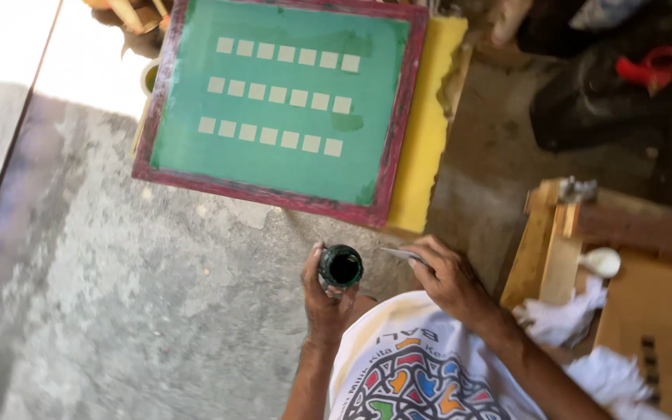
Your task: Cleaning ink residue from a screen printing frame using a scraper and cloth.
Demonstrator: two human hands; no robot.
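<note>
My left hand [322, 294] grips a small open jar [341, 266] with dark green contents, held upright above my lap. Beside it, my right hand [449, 276] holds a thin flat blade or spatula [400, 253] pointing left toward the jar. Ahead on the concrete floor lies a printing screen [281, 101] with a dark red wooden frame and green mesh bearing three rows of pale rectangles. The screen rests on a yellow board [423, 140].
A wooden stand [554, 249] with white rags [561, 319] sits at the right, next to a brown cardboard sheet [655, 311]. Dark bags with a red handle [651, 66] lie at the upper right. Bright sunlight falls on the floor at the upper left.
</note>
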